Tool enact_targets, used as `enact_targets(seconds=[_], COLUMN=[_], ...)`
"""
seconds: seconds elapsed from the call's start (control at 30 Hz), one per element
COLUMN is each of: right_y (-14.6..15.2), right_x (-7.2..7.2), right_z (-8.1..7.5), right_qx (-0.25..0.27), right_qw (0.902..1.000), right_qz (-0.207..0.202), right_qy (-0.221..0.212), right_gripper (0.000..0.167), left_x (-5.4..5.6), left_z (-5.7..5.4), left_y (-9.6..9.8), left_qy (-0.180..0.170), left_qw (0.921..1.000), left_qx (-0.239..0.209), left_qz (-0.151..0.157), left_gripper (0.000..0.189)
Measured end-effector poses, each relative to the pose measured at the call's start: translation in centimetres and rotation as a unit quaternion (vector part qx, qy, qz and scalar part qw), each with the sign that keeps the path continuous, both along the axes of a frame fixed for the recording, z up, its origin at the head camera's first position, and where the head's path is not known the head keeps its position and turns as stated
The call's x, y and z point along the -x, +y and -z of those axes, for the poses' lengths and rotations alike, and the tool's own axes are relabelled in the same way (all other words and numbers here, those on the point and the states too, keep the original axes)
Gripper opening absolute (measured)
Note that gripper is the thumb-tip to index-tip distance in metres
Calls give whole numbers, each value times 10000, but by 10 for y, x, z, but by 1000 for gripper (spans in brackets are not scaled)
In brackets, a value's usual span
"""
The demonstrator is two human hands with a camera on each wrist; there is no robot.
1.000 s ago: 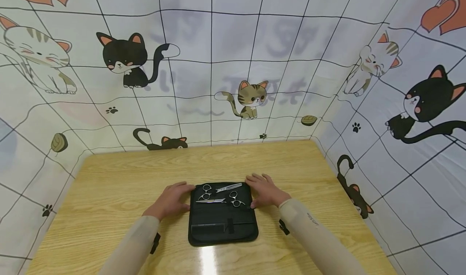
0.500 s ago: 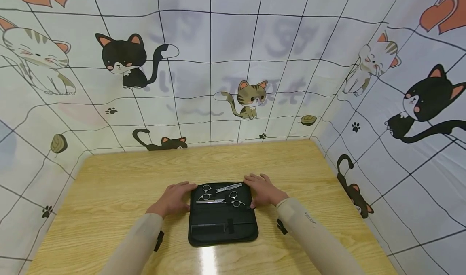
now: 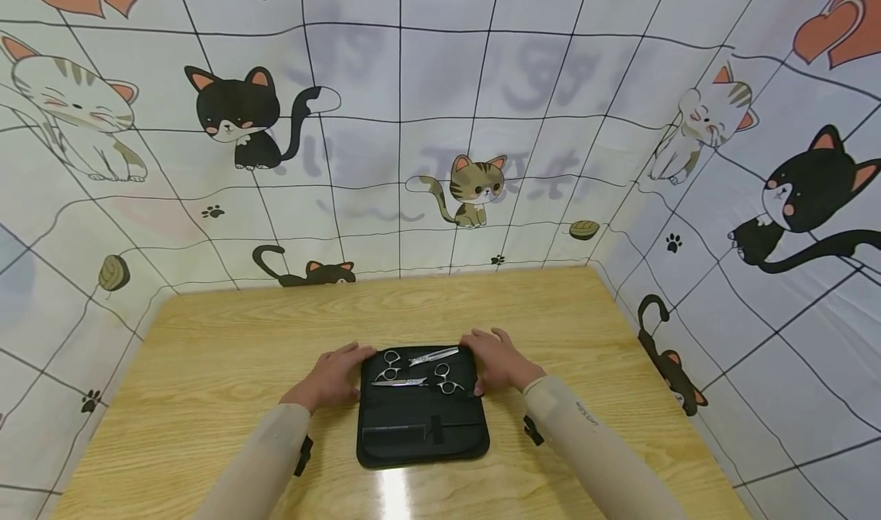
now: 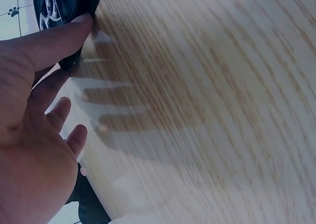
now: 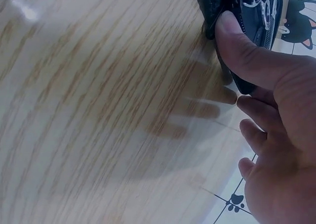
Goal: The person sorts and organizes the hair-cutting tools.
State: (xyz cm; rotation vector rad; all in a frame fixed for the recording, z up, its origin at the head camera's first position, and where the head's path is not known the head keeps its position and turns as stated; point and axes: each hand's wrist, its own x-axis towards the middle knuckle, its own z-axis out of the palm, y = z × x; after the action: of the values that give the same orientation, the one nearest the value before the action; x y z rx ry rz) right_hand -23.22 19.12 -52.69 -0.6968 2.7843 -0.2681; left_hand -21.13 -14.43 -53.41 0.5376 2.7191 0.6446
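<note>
A black scissors case (image 3: 392, 413) lies opened out flat on the wooden table, with a zip along its edge. Two silver pairs are tucked in its far half: hair scissors (image 3: 402, 383) with plain blades, and what look like thinning shears (image 3: 435, 355) beyond them. My left hand (image 3: 332, 378) holds the far left corner, its thumb (image 4: 64, 38) on the side edge and a finger at the corner. At the far right corner my right hand (image 3: 501, 362) grips likewise, thumb (image 5: 249, 51) pressed on the zipped edge. The remaining fingers curl beside the case.
The wooden table (image 3: 241, 336) runs back to a white cloth wall (image 3: 365, 214) printed with cats and grid lines. More of this cloth rises at the left and right. A bright light reflection shows in front of the case.
My left hand has shifted slightly right along the far left corner. The right hand moved slightly left early on, then stayed. The case and the scissors lie where they were.
</note>
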Motion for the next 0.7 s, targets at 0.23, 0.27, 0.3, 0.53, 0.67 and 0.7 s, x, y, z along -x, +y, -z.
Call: enact_targets(seconds=[0.23,0.27,0.3,0.53,0.67,0.7], right_y=[0,0,0,1,1,0], right_x=[0,0,1,2,2,2], right_z=[1,1,2,4,5,5], right_qx=[-2,-17,-33,-7,18,24], right_qw=[10000,10000,10000,9999,9999,9999], right_qz=[-19,-21,-16,15,30,31], right_qy=[61,66,85,145,120,131], right_gripper=[91,91,91,90,88,88], left_x=[2,2,2,1,1,1], left_z=[2,3,3,5,7,7], left_y=[0,0,1,1,1,1], left_qy=[-58,-22,-11,204,299,312], left_qw=[9999,9999,9999,9995,9991,9990], left_qx=[-22,-31,-28,-160,-217,-232], left_qz=[-101,-104,-120,-175,-193,-200], left_gripper=[76,75,75,74,74,74])
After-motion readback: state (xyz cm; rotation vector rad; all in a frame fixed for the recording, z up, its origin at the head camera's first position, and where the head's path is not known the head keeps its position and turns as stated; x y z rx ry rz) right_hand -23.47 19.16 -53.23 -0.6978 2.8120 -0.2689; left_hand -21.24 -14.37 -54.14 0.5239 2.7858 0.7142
